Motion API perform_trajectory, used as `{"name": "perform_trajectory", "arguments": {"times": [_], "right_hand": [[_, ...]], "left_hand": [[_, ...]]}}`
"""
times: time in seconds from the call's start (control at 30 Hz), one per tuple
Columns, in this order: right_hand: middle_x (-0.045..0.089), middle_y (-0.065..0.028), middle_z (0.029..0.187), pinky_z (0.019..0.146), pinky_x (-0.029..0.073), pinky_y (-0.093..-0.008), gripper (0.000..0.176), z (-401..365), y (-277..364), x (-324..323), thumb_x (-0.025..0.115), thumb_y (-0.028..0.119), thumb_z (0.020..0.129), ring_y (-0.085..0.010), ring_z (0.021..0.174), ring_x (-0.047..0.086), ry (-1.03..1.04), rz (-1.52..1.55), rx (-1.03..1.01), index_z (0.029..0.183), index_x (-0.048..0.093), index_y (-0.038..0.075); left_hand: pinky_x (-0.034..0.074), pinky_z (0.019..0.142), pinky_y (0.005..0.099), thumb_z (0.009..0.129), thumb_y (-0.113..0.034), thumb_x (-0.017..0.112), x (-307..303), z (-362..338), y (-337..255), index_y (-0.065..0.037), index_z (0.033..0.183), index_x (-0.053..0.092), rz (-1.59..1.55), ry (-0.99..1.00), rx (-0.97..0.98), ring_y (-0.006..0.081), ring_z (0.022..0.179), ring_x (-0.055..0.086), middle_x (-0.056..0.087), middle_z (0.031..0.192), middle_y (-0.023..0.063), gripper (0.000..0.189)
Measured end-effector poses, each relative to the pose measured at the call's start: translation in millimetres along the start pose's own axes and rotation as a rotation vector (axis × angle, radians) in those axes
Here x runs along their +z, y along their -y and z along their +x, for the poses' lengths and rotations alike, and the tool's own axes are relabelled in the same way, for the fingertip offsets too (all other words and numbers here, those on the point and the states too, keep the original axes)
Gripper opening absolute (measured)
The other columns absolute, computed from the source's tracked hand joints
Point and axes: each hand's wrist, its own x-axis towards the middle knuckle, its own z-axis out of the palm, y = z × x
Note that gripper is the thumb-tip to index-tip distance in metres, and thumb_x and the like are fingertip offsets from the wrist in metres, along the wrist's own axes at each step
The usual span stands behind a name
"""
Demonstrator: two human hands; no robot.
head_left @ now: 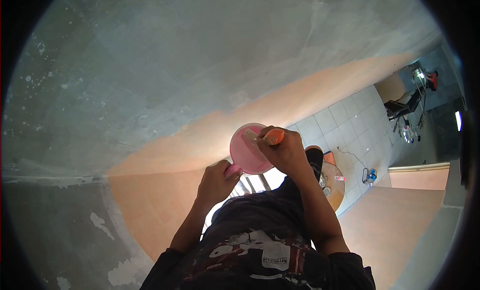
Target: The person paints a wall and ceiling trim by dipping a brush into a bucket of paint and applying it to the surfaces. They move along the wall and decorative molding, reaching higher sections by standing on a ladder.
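A pink round pan-like container (248, 152) with a handle is held up in front of my body. My left hand (216, 181) is closed around its pink handle at the lower left. Over the container's right side, my right hand (285, 150) grips a tool with an orange handle (273, 136). The tool's pale flat end (251, 136) lies over the inside of the container. What the container holds, apart from its pink colour, is hard to make out.
A wall, grey (150, 65) above and peach (165, 155) below, stands close ahead. Below right are a round table (336, 190) with items, a white tiled floor (345, 122), and a blue object (370, 176) with a cable. A chair (392, 88) stands farther right.
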Motion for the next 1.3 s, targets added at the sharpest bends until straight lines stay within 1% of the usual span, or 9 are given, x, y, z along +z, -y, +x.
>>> {"name": "perform_trajectory", "arguments": {"times": [0.2,0.27,0.43,0.67,0.73,0.93,1.13,1.2,1.3], "right_hand": [[0.067,-0.0161,0.074,0.061,0.054,-0.0345,0.019,3,-23,5,0.069,0.018,0.081,-0.0269,0.068,0.069,0.042,-0.152,-0.017,0.088,0.067,0.001],[0.067,-0.0164,0.073,0.061,0.053,-0.0343,0.020,1,-20,2,0.069,0.018,0.081,-0.0264,0.067,0.069,0.059,-0.159,-0.031,0.089,0.067,0.001],[0.066,-0.0107,0.065,0.057,0.053,-0.0305,0.015,-1,-2,-25,0.067,0.013,0.082,-0.0183,0.060,0.068,-0.084,0.082,0.074,0.090,0.068,0.000],[0.068,-0.0117,0.070,0.061,0.054,-0.0285,0.017,-9,-6,-27,0.067,0.012,0.082,-0.0170,0.065,0.069,-0.081,0.171,0.201,0.092,0.068,-0.001],[0.065,-0.0067,0.064,0.052,0.050,-0.0232,0.018,-17,-15,-23,0.064,0.007,0.085,-0.0108,0.054,0.062,-0.144,0.343,0.252,0.100,0.066,-0.003],[0.064,-0.0101,0.078,0.048,0.051,-0.0271,0.021,-38,-49,-22,0.060,0.012,0.091,-0.0145,0.053,0.061,-0.283,0.742,0.420,0.103,0.062,-0.004],[0.064,-0.0098,0.072,0.056,0.055,-0.0309,0.028,-60,-87,-9,0.060,0.026,0.092,-0.0202,0.058,0.064,-0.303,1.339,0.563,0.108,0.059,0.003],[0.068,-0.0097,0.079,0.062,0.056,-0.0317,0.026,-65,-98,1,0.058,0.027,0.093,-0.0198,0.065,0.067,-0.218,1.494,0.477,0.109,0.060,0.006],[0.068,-0.0091,0.080,0.063,0.054,-0.0321,0.024,-63,-84,8,0.058,0.026,0.093,-0.0203,0.066,0.066,-0.261,1.562,0.454,0.109,0.060,0.007]], "left_hand": [[0.049,0.061,0.0359,0.080,-0.020,0.073,3,11,-7,0.004,0.091,0.064,0.009,-0.005,0.027,0.0301,0.064,0.065,0.065,0.073,0.0205,0.028],[0.048,0.062,0.0413,0.083,-0.028,0.070,3,11,-7,0.002,0.085,0.062,-0.021,0.014,0.017,0.0353,0.067,0.064,0.063,0.072,0.0208,0.031],[0.048,0.063,0.0417,0.083,-0.030,0.070,4,7,-11,0.002,0.086,0.063,-0.029,0.002,0.003,0.0352,0.067,0.064,0.063,0.072,0.0207,0.033],[0.046,0.059,0.0384,0.084,-0.027,0.070,13,-1,0,0.003,0.084,0.062,-0.082,-0.075,0.026,0.0316,0.062,0.061,0.061,0.069,0.0206,0.031],[0.046,0.059,0.0378,0.084,-0.027,0.071,13,-7,2,0.004,0.082,0.061,-0.103,-0.065,-0.003,0.0297,0.061,0.060,0.060,0.068,0.0200,0.032],[0.045,0.058,0.0383,0.083,-0.027,0.072,7,-13,-1,0.003,0.081,0.060,-0.122,-0.084,-0.027,0.0275,0.059,0.057,0.059,0.067,0.0194,0.032],[0.046,0.059,0.0387,0.083,-0.030,0.072,4,-11,2,0.001,0.082,0.062,-0.046,-0.115,0.025,0.0316,0.060,0.059,0.060,0.068,0.0201,0.033],[0.044,0.056,0.0342,0.083,-0.028,0.073,4,-9,6,0.000,0.081,0.063,-0.078,-0.134,0.064,0.0188,0.056,0.051,0.057,0.063,0.0140,0.030],[0.046,0.058,0.0349,0.083,-0.032,0.073,0,-4,3,0.000,0.082,0.064,-0.029,-0.120,0.060,0.0195,0.058,0.054,0.058,0.064,0.0143,0.034]]}}
